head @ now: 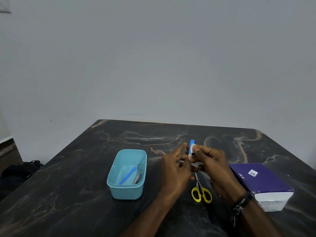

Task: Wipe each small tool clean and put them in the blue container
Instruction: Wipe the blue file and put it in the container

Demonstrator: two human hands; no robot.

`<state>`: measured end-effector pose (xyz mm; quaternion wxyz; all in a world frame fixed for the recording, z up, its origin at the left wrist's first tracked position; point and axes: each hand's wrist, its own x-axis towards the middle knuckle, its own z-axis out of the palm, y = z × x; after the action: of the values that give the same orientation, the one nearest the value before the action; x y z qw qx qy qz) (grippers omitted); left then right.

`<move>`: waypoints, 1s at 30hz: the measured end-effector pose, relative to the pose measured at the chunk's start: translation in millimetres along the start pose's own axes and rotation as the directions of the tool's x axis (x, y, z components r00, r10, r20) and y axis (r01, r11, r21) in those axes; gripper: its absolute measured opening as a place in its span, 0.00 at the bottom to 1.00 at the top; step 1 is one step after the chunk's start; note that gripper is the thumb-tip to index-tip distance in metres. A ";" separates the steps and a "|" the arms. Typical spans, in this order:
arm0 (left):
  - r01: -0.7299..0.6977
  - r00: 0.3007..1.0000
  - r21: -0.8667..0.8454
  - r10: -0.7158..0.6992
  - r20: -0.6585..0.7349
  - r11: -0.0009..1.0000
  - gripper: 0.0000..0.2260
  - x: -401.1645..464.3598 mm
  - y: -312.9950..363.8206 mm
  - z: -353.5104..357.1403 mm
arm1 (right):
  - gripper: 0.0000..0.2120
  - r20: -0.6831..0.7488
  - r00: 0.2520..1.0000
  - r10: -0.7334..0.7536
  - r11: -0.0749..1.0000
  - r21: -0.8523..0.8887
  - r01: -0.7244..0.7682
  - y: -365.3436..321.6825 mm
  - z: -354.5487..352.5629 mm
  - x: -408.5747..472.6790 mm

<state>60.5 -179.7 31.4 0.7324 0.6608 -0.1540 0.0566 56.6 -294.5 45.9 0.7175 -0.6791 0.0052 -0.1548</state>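
Two hands meet over the middle of the worktop (71,177), and between them stands a small blue tool (192,144), its long axis nearly upright, its rounded tip poking above the fingers. The right hand (211,161) pinches a white wipe (191,152) round the tool's shaft, thumb curled against it; the left hand (176,166) grips the lower end, though how its fingers close there is partly hidden. The blue container (127,174) lies to the left of the grip and a little nearer the person, well apart from it, already holding a blue-handled tool (128,175) and a metal one (137,177). The left hand is the nearer to it, so the drop would likely fall to that side, with bare worktop between. Just below the hands, yellow-handled scissors (201,194) lie flat, blades pointing away, not yet wiped by my reckoning. A purple box (261,180) sits to the right, clear of that path.
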 end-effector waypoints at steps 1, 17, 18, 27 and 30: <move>-0.004 1.000 0.002 0.004 0.011 1.000 0.22 -0.2 -0.1 0.0 | 0.10 0.009 1.000 -0.013 1.000 -0.007 0.013 -0.8 0.8 -0.7; 0.030 0.993 0.035 -0.034 0.114 0.999 0.29 -1.9 -1.0 2.2 | 0.08 -0.081 0.995 -0.054 0.998 -0.040 0.051 1.0 -6.6 2.3; 0.033 0.994 0.025 -0.036 0.105 0.999 0.29 -1.7 -0.6 2.3 | 0.09 -0.062 0.997 -0.047 0.998 -0.052 0.044 0.6 -7.2 2.3; 0.051 0.999 0.018 -0.051 0.015 0.999 0.28 1.2 1.1 -0.5 | 0.11 0.017 0.999 -0.044 0.997 -0.058 0.045 1.4 0.2 -0.8; 0.057 0.995 0.051 -0.061 0.075 0.997 0.29 -0.1 -1.0 0.5 | 0.08 -0.095 0.995 -0.037 0.999 -0.020 0.035 2.2 -4.3 2.0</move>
<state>60.7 -180.3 30.4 0.7110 0.6843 -0.1609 0.0133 58.0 -299.0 43.9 0.7071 -0.6776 0.0287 -0.2000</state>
